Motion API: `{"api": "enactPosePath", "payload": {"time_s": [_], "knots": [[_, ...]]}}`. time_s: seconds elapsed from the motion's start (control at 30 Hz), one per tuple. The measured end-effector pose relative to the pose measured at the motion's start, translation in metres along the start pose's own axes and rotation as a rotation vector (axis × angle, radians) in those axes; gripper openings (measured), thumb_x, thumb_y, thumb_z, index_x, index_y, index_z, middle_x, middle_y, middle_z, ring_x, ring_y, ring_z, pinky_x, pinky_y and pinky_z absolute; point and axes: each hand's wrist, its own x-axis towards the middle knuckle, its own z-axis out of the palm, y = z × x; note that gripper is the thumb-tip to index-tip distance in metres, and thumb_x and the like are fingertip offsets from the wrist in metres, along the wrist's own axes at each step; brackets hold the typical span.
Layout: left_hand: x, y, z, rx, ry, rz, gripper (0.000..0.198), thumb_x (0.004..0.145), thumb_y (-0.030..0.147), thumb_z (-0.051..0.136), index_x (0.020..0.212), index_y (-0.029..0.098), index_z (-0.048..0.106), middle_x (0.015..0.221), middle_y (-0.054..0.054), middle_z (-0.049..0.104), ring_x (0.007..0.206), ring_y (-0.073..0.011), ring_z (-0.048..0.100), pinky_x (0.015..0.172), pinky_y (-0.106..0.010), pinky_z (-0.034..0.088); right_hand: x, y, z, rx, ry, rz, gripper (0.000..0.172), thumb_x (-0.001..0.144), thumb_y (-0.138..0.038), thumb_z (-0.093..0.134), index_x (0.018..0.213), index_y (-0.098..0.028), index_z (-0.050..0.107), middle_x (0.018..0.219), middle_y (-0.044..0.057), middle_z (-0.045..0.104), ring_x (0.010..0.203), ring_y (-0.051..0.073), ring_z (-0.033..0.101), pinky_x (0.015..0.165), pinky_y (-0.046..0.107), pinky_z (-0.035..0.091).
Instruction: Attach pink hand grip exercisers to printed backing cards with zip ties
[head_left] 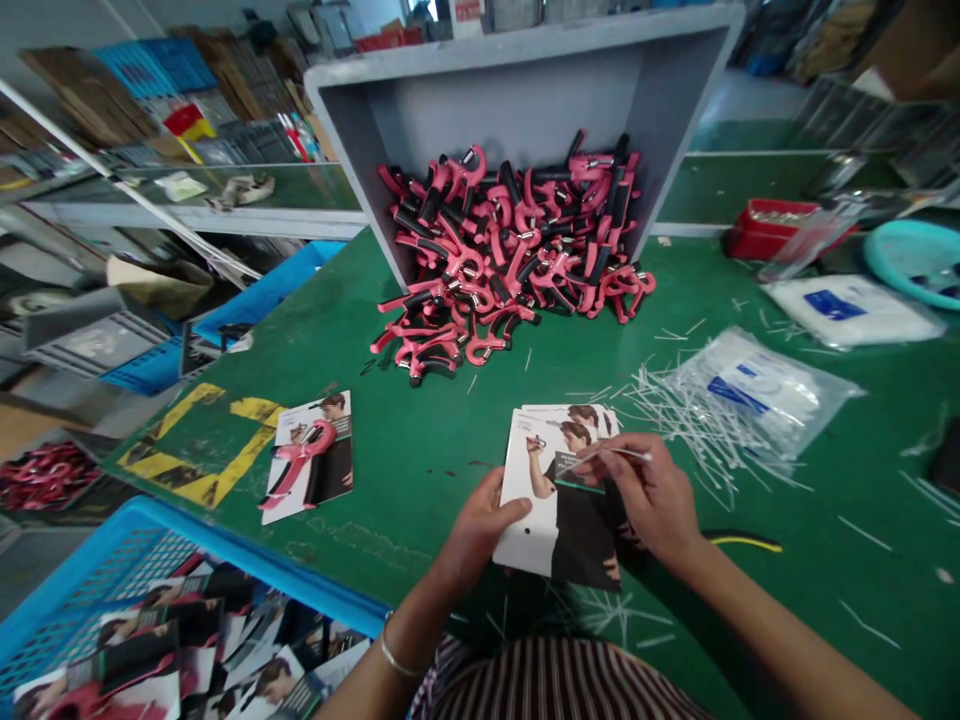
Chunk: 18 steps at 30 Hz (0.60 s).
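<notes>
Striped fabric (574,685) sits nearest; left hand (480,525) holds a blurrily lettered card (561,515).

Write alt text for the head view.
Left hand holds a printed card; right hand holds a thin white strip at its right side. Beyond, pink-and-black grips spill from a tipped grey bin onto a green table.

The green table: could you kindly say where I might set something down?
Bare room: the green table between the card bearing one hand grip and the held cards; also inside the yellow-and-black tape. Crowded: the mouth of the grey crate, heaped with pink-and-black hand grips, and right of the held cards, with white plastic ties and plastic bags.
</notes>
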Motion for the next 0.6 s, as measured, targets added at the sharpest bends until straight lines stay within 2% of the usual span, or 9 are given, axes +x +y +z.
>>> {"api": "enactPosePath", "payload": {"time_s": [0.1, 0.3, 0.4, 0.47, 0.53, 0.6], "knots": [[0.001, -0.003, 0.0, -0.008, 0.015, 0.009, 0.051, 0.076, 0.035, 0.069, 0.122, 0.019, 0.054, 0.089, -0.005, 0.071, 0.047, -0.0106, 0.057, 0.038, -0.018, 0.04, -0.008, 0.006, 0.008, -0.072, -0.037, -0.028, 0.011, 0.098, -0.036, 0.047, 0.102, -0.027, 0.051, 0.097, 0.007, 0.07, 0.079, 0.022, 0.07, 0.073, 0.037, 0.055], [0.002, -0.003, -0.003, 0.018, 0.011, -0.014, 0.047, 0.077, 0.034, 0.068, 0.12, 0.019, 0.056, 0.085, -0.003, 0.071, 0.045, -0.011, 0.056, 0.037, -0.019, 0.038, -0.011, 0.011, 0.001, -0.204, -0.043, -0.141, 0.011, 0.098, -0.028, 0.047, 0.106, -0.026, 0.053, 0.102, 0.006, 0.07, 0.089, 0.022, 0.069, 0.085, 0.039, 0.051], [0.002, 0.002, -0.005, -0.008, -0.008, 0.008, 0.047, 0.077, 0.033, 0.069, 0.121, 0.019, 0.058, 0.09, -0.004, 0.072, 0.054, -0.013, 0.061, 0.046, -0.02, 0.044, -0.012, 0.016, 0.01, -0.15, -0.1, -0.086, 0.012, 0.099, -0.029, 0.046, 0.105, -0.024, 0.055, 0.097, 0.006, 0.07, 0.083, 0.021, 0.069, 0.081, 0.036, 0.051], [0.004, 0.005, -0.006, -0.042, 0.036, 0.067, 0.043, 0.079, 0.035, 0.068, 0.118, 0.018, 0.062, 0.095, -0.005, 0.073, 0.068, -0.0157, 0.065, 0.058, -0.022, 0.048, -0.01, 0.023, 0.02, -0.062, -0.138, -0.013, 0.013, 0.098, -0.031, 0.047, 0.103, -0.023, 0.056, 0.093, 0.005, 0.069, 0.079, 0.019, 0.068, 0.077, 0.033, 0.051], [0.008, 0.004, -0.006, -0.067, 0.13, 0.149, 0.038, 0.083, 0.041, 0.063, 0.111, 0.016, 0.067, 0.099, -0.007, 0.073, 0.081, -0.0186, 0.066, 0.068, -0.024, 0.05, -0.008, 0.03, 0.03, -0.005, -0.139, 0.019, 0.014, 0.097, -0.033, 0.05, 0.1, -0.022, 0.058, 0.093, 0.005, 0.068, 0.082, 0.019, 0.066, 0.078, 0.033, 0.05], [0.013, -0.001, -0.006, -0.086, 0.201, 0.174, 0.038, 0.083, 0.045, 0.061, 0.106, 0.016, 0.07, 0.096, -0.008, 0.073, 0.081, -0.0197, 0.066, 0.069, -0.026, 0.05, -0.007, 0.035, 0.037, 0.003, -0.129, -0.012, 0.013, 0.096, -0.032, 0.052, 0.097, -0.022, 0.06, 0.096, 0.005, 0.066, 0.09, 0.02, 0.063, 0.083, 0.034, 0.048]]}}
